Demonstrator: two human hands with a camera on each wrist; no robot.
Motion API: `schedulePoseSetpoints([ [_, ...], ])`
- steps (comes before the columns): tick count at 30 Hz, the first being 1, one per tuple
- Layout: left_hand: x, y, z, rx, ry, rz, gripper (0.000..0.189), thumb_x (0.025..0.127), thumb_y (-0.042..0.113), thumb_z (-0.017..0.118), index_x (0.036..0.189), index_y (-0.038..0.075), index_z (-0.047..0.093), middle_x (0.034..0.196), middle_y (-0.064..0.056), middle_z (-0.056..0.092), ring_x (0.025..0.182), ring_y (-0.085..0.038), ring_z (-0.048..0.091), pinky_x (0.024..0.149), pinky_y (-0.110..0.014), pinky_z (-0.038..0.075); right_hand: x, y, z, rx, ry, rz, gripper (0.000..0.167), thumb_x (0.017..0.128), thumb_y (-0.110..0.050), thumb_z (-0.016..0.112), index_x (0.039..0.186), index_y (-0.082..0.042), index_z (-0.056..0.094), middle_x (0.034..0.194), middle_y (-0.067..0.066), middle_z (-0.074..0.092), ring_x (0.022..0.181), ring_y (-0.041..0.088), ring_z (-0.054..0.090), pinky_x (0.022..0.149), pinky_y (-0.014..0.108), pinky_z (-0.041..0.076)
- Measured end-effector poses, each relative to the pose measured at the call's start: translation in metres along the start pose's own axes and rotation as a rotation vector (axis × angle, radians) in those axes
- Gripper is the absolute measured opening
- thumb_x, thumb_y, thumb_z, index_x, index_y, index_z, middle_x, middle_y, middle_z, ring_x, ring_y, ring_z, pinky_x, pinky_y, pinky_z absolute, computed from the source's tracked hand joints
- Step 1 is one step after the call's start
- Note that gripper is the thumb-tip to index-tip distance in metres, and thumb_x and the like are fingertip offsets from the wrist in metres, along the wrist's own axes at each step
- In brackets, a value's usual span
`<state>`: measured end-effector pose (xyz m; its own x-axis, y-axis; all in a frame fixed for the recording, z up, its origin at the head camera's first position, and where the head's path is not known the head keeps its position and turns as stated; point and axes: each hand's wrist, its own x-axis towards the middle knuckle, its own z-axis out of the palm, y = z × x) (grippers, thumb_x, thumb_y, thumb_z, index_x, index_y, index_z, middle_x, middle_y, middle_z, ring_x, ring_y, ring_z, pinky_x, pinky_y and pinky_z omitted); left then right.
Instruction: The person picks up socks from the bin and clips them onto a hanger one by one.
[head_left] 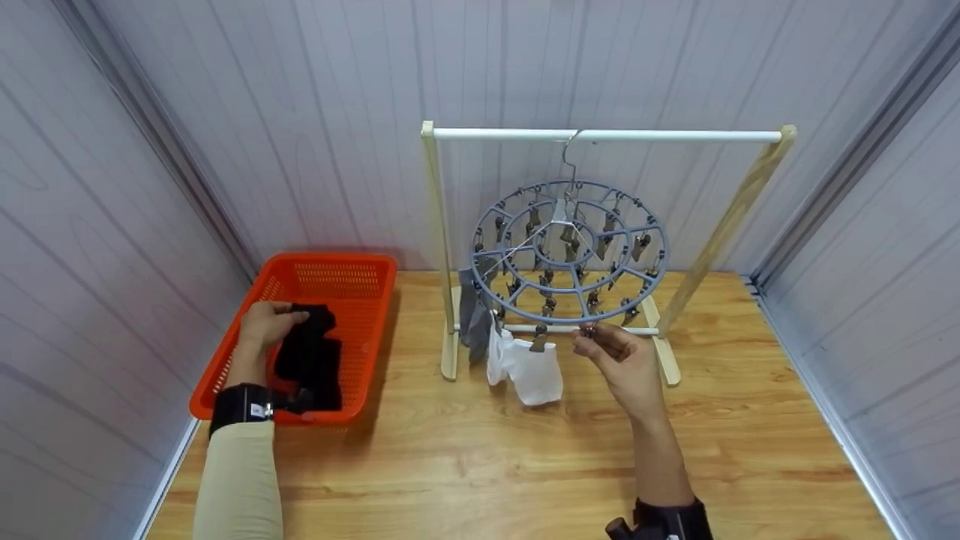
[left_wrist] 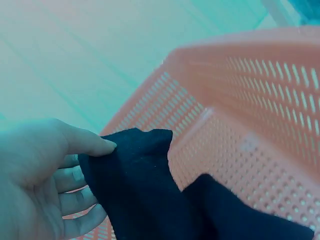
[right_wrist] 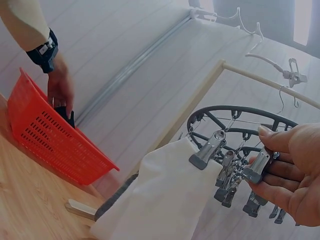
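Black fabric (head_left: 307, 360) is located in the left part of the work area, lying in an orange basket (head_left: 381, 319) with perforated walls. An upper edge of it is pinched by the left hand (head_left: 266, 326), the thumb being laid on top and the fingers placed beneath. Whether one piece or two is present cannot be made out, the dark folds being merged. A metal clip (right_wrist: 257, 167) at the near edge of a round hanger (head_left: 568, 321) is held by the right hand (head_left: 628, 367), gripped between thumb and fingers. The hanger is hooked over the white top bar (head_left: 510, 134) of a wooden-legged rack, and many further clips are suspended from its rings. Just left of the right hand, a white cloth (head_left: 538, 379) is hung by clips; a grey cloth (head_left: 474, 322) is seen beside it, farther left. Basket and rack are both supported on a wood-grain surface (head_left: 465, 465).
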<state>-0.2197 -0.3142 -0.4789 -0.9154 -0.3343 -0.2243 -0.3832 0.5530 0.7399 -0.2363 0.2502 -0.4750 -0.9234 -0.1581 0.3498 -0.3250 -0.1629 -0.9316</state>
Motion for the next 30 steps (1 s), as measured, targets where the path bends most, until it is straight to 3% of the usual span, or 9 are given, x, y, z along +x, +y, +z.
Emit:
schedulePoseSetpoints([
  [3,-0.005,0.001,0.004,-0.046,0.075,0.016,0.067,0.106,0.034,0.065,0.154,-0.008,0.045,0.160,-0.031,0.040,0.148,-0.051,0.035,0.118,-0.059,0.036,-0.001,0.001,-0.001,0.000,-0.001,0.003,0.027,0.094,0.007,0.075,0.117,0.020,0.068,0.109,0.037,0.071,0.091,0.026,0.078,0.085,0.041,0.062],
  [7,-0.013,0.003,0.007,-0.132,0.182,0.053,0.068,0.104,0.039,0.069,0.152,-0.005,0.051,0.157,-0.027,0.048,0.142,-0.044,0.047,0.113,-0.051,0.044,-0.002,0.002,-0.003,0.001,-0.005,0.005,0.027,0.094,0.008,0.075,0.118,0.019,0.068,0.110,0.038,0.070,0.092,0.026,0.078,0.085,0.041,0.062],
  [9,-0.019,0.008,0.008,-0.154,0.214,0.082,0.066,0.103,0.041,0.069,0.149,-0.005,0.055,0.149,-0.026,0.056,0.129,-0.037,0.058,0.102,-0.042,0.051,-0.002,0.002,-0.004,0.009,-0.010,0.005,0.027,0.094,0.008,0.074,0.118,0.020,0.068,0.110,0.038,0.070,0.092,0.026,0.078,0.085,0.041,0.061],
  [11,-0.024,0.015,0.008,-0.182,0.235,0.105,0.062,0.103,0.043,0.070,0.140,-0.006,0.063,0.129,-0.022,0.066,0.105,-0.026,0.065,0.085,-0.031,0.053,-0.001,0.002,-0.004,0.021,-0.017,-0.001,0.027,0.095,0.009,0.074,0.118,0.021,0.067,0.111,0.042,0.068,0.093,0.027,0.078,0.085,0.042,0.061],
  [15,-0.035,0.032,0.009,-0.276,0.275,0.172,0.047,0.101,0.041,0.073,0.121,-0.002,0.072,0.094,-0.007,0.066,0.075,-0.014,0.056,0.064,-0.022,0.047,-0.001,0.002,-0.006,0.015,-0.025,-0.013,0.026,0.095,0.008,0.074,0.118,0.019,0.068,0.111,0.043,0.067,0.094,0.029,0.078,0.085,0.042,0.061],
  [18,-0.044,0.046,0.010,-0.334,0.287,0.244,0.042,0.102,0.037,0.073,0.118,-0.002,0.075,0.093,-0.006,0.069,0.079,-0.015,0.057,0.067,-0.022,0.048,0.000,0.003,-0.007,0.008,-0.025,-0.012,0.025,0.095,0.008,0.074,0.118,0.017,0.070,0.111,0.042,0.067,0.094,0.028,0.078,0.085,0.042,0.062],
  [21,-0.055,0.061,0.011,-0.329,0.291,0.315,0.039,0.103,0.034,0.072,0.120,0.000,0.076,0.100,-0.012,0.071,0.083,-0.021,0.059,0.070,-0.023,0.048,0.001,0.003,-0.008,0.019,-0.027,-0.003,0.027,0.094,0.007,0.075,0.118,0.019,0.068,0.110,0.040,0.069,0.094,0.027,0.078,0.086,0.042,0.062],
  [25,-0.082,0.091,0.012,-0.303,0.313,0.396,0.031,0.104,0.027,0.071,0.119,0.001,0.078,0.102,-0.020,0.072,0.079,-0.024,0.058,0.066,-0.024,0.045,0.002,0.004,-0.009,0.025,-0.038,0.002,0.030,0.095,0.007,0.074,0.119,0.022,0.065,0.108,0.029,0.075,0.093,0.026,0.078,0.086,0.041,0.062],
  [30,-0.109,0.122,0.016,-0.322,0.311,0.499,0.028,0.103,0.021,0.072,0.116,-0.003,0.078,0.100,-0.021,0.075,0.077,-0.021,0.064,0.065,-0.022,0.045,0.003,0.003,-0.010,0.038,-0.039,0.006,0.027,0.095,0.008,0.074,0.119,0.019,0.068,0.107,0.025,0.076,0.093,0.026,0.078,0.085,0.041,0.062],
])
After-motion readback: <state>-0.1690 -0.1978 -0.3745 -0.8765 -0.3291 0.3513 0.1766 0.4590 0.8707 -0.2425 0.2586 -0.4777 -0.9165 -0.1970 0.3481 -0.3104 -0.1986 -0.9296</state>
